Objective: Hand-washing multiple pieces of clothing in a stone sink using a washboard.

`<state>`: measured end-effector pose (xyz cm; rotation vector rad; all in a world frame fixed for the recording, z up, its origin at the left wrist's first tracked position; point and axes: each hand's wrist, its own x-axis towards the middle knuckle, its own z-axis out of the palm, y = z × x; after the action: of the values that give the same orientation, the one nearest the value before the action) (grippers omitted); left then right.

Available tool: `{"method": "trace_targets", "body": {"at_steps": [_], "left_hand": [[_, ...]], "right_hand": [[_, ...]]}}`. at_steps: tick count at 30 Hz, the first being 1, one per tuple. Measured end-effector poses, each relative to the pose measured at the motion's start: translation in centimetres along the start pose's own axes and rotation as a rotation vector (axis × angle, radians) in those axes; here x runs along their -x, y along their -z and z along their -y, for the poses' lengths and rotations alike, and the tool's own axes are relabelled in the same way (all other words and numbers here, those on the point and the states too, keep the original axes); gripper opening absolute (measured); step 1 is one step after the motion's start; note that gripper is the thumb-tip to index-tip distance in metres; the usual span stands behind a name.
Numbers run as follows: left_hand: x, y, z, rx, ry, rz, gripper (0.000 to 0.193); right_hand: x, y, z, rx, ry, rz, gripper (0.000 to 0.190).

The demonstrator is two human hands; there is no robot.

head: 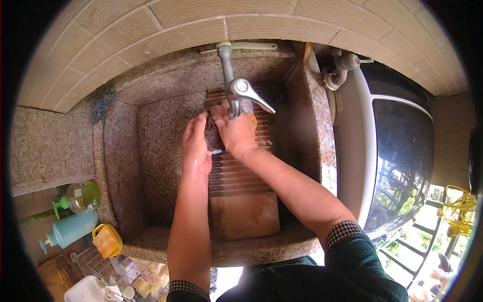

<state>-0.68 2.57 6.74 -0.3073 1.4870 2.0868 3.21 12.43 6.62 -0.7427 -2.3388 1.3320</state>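
A dark, wet, soapy cloth (pixel 214 136) is bunched between my two hands on a ribbed wooden washboard (pixel 241 173). The board leans in a speckled stone sink (pixel 162 124). My left hand (pixel 194 141) holds the cloth's left side, its fingers pointing up toward the wall. From the right, my right hand (pixel 238 134) grips it, its knuckles below the tap's spout. Past the right hand show a pale piece of fabric (pixel 247 105) and a yellow patch (pixel 253 120); whether these belong to the same cloth is unclear. The metal tap (pixel 226 66) partly hides the right hand's fingers.
The tap's lever (pixel 260 100) juts over the washboard. A scouring pad (pixel 102 104) rests on the sink's left corner. Left of the rim are a green pump bottle (pixel 83 196), a blue bottle (pixel 73 228) and a yellow soap dish (pixel 107 241). A white, dark-lidded appliance (pixel 400 158) flanks the right wall.
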Motion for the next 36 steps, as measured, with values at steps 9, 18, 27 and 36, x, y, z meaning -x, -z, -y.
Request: {"method": "trace_targets", "body": {"at_steps": [9, 18, 27, 36], "left_hand": [[1.3, -0.5, -2.3, -0.055, -0.303, 0.100, 0.033], [0.1, 0.7, -2.6, 0.261, -0.281, 0.236, 0.039], [0.5, 1.1, -2.5, 0.161, -0.165, 0.142, 0.036], [0.2, 1.1, -1.6, -0.203, 0.005, 0.010, 0.060]], "right_hand": [[-1.5, 1.1, -0.1, -0.574, -0.327, 0.348, 0.031], [-1.7, 1.5, -0.1, -0.708, -0.314, 0.503, 0.037], [-1.8, 2.4, 0.7, -0.559, -0.373, 0.262, 0.022], [-1.2, 2.3, 1.4, -0.932, -0.325, 0.339, 0.014]]}}
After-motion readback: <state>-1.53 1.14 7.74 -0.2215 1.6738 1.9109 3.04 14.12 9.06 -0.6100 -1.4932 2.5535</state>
